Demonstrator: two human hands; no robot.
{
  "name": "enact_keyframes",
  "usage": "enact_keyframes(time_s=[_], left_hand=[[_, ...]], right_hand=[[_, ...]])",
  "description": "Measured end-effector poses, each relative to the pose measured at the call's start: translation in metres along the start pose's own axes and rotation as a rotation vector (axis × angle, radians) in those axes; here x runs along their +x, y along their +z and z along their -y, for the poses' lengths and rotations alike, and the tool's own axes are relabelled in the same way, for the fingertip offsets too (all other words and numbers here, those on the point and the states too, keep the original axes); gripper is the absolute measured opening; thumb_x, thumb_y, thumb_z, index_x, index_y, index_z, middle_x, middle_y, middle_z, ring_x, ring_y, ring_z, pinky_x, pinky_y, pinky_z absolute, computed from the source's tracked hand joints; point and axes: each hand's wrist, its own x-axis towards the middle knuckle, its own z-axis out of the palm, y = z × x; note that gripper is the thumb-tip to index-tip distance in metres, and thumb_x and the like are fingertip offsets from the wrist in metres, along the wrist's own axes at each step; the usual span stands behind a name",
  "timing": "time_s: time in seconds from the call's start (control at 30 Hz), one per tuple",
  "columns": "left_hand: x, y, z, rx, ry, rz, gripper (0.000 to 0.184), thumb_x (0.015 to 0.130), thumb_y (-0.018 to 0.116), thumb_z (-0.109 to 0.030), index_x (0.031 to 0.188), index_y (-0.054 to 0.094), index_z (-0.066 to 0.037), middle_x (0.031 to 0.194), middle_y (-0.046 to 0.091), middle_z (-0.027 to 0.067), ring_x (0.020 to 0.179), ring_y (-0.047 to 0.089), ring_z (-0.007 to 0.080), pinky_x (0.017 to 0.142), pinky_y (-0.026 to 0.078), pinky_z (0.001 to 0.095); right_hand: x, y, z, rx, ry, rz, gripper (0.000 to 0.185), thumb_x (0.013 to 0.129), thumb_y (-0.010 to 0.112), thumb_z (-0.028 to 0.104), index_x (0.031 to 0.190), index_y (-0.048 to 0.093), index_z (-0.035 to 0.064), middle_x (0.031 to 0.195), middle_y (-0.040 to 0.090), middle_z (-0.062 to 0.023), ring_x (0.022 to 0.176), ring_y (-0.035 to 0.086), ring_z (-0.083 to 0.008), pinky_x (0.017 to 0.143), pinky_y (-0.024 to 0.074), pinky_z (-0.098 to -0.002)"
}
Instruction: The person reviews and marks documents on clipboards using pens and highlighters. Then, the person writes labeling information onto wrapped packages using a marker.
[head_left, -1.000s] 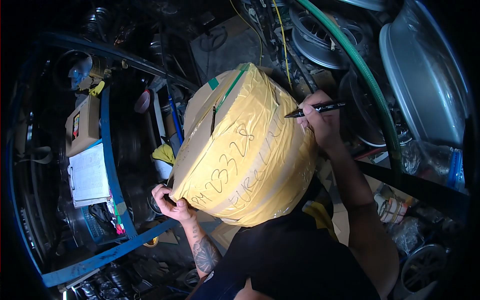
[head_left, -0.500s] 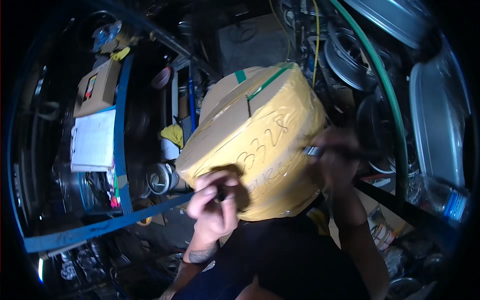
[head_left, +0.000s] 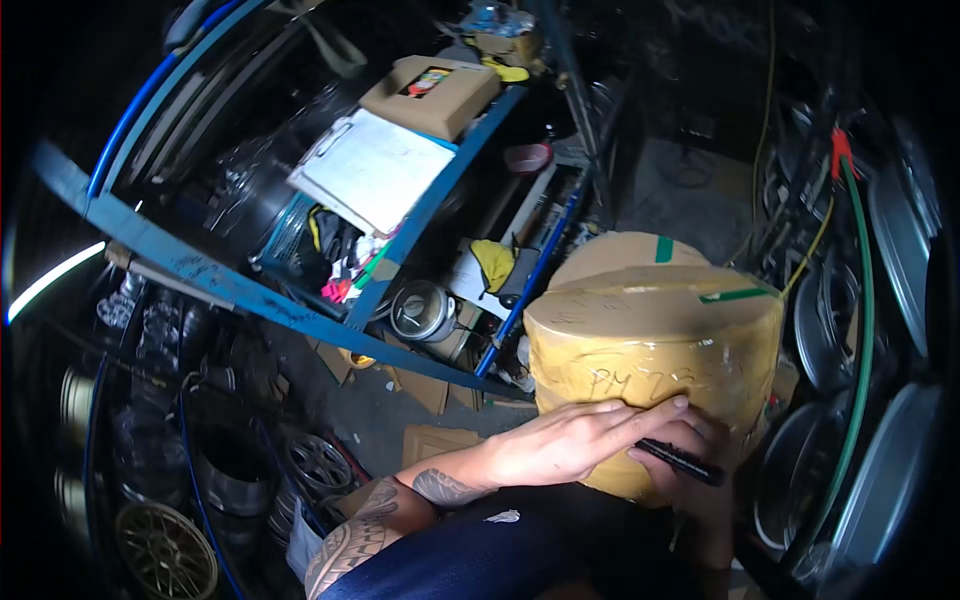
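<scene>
A black marker (head_left: 682,462) lies crosswise between my hands, in front of the wrapped bundle. My right hand (head_left: 700,490), partly blurred and shadowed, is closed around it. My left hand (head_left: 570,440) reaches across from the left and meets the right at the marker's near end. Its index finger is extended, while its other fingertips are partly hidden there. Whether the small black cap is on the marker I cannot tell. Just behind both hands stands the round cardboard bundle (head_left: 640,355) in yellow film, with handwriting on its side and green tape on top.
A blue metal rack (head_left: 240,285) at the left carries a clipboard with paper (head_left: 375,170) and a cardboard box (head_left: 430,95). Wheel rims (head_left: 165,550) stand at lower left, more along the right. A green hose (head_left: 862,330) hangs at the right.
My hands have come together at the marker; before, the left held a small black cap apart from it. The view has swung left, and the bundle now sits further right.
</scene>
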Motion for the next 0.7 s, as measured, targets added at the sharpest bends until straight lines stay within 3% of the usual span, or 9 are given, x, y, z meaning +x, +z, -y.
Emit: enact_keyframes(time_s=[0.1,0.2,0.3,0.33,0.37,0.43,0.5,0.63,0.7], left_hand=[[-0.007,0.004,-0.007,0.079,-0.051,-0.096,0.081,0.085,0.057,0.015,0.16,0.029,0.004,0.098,0.06,0.0154,0.093,0.062,0.0311,0.085,0.052,0.0411],[-0.02,0.017,0.013,0.189,-0.012,-0.412,0.07,0.089,0.057,0.009,0.156,0.035,0.005,0.104,0.065,0.015,0.088,0.066,0.0279,0.084,0.057,0.0402],[-0.051,-0.018,0.04,-0.092,-0.49,-0.872,0.053,0.103,0.054,-0.008,0.152,0.04,0.005,0.101,0.067,0.0134,0.078,0.067,0.0218,0.072,0.059,0.0381],[-0.065,-0.042,0.058,-0.041,-0.588,-1.125,0.055,0.108,0.052,-0.024,0.154,0.037,0.003,0.092,0.067,0.011,0.065,0.064,0.0189,0.06,0.056,0.0347],[-0.082,-0.07,0.073,0.239,-0.713,-1.244,0.06,0.108,0.054,-0.025,0.157,0.033,0.001,0.076,0.065,0.012,0.055,0.06,0.0199,0.052,0.052,0.0374],[-0.134,-0.116,0.112,0.671,-0.89,-1.22,0.067,0.107,0.054,-0.021,0.163,0.021,-0.004,0.061,0.06,0.0225,0.053,0.062,0.033,0.052,0.047,0.047],[-0.156,-0.149,0.13,0.91,-1.077,-1.23,0.067,0.106,0.052,-0.026,0.163,0.023,-0.006,0.076,0.069,0.0292,0.069,0.068,0.0492,0.063,0.052,0.0572],[-0.166,-0.203,0.15,1.001,-1.36,-1.03,0.056,0.103,0.055,-0.032,0.152,0.042,-0.008,0.09,0.072,0.031,0.089,0.071,0.0504,0.08,0.056,0.0589],[-0.167,-0.219,0.15,0.958,-1.458,-0.964,0.063,0.098,0.065,-0.039,0.149,0.044,-0.009,0.1,0.073,0.029,0.097,0.071,0.0483,0.084,0.056,0.0566]], right_hand=[[0.001,0.016,-0.002,0.016,-0.047,-0.089,0.028,0.074,0.088,0.015,0.096,0.072,0.0081,0.087,0.071,-0.0096,0.073,0.068,-0.0281,0.064,0.053,-0.0379],[-0.004,0.022,-0.004,-0.042,0.038,-0.094,0.035,0.075,0.088,0.015,0.104,0.07,0.0079,0.092,0.071,-0.0098,0.07,0.066,-0.0255,0.064,0.0525,-0.0377],[-0.002,0.027,-0.008,-0.029,0.117,-0.284,0.028,0.083,0.079,0.008,0.109,0.068,0.0055,0.101,0.071,-0.0127,0.072,0.063,-0.0259,0.077,0.0532,-0.0372],[0.0,0.024,-0.012,-0.073,0.092,-0.391,0.026,0.085,0.076,0.005,0.11,0.068,0.0047,0.104,0.07,-0.0142,0.076,0.064,-0.027,0.081,0.0531,-0.0378],[0.002,0.02,-0.015,-0.12,0.068,-0.504,0.024,0.087,0.073,0.003,0.111,0.068,0.0038,0.107,0.07,-0.0157,0.08,0.065,-0.0281,0.085,0.053,-0.0383],[0.003,0.012,-0.024,-0.237,0.201,-0.512,0.025,0.089,0.07,0.001,0.113,0.068,0.0023,0.114,0.068,-0.0177,0.093,0.066,-0.0304,0.091,0.0514,-0.0406],[-0.001,0.008,-0.034,-0.341,0.23,-0.481,0.026,0.09,0.068,-0.001,0.115,0.067,0.001,0.12,0.067,-0.0194,0.104,0.065,-0.0326,0.097,0.0497,-0.0429],[-0.004,0.013,-0.04,-0.456,0.183,-0.396,0.026,0.089,0.067,-0.003,0.115,0.067,-0.0009,0.127,0.064,-0.0206,0.117,0.062,-0.0364,0.104,0.0467,-0.0446],[-0.003,0.014,-0.041,-0.408,0.239,-0.419,0.025,0.089,0.066,-0.003,0.115,0.067,-0.0014,0.128,0.063,-0.0204,0.118,0.061,-0.0362,0.105,0.0461,-0.0446]])
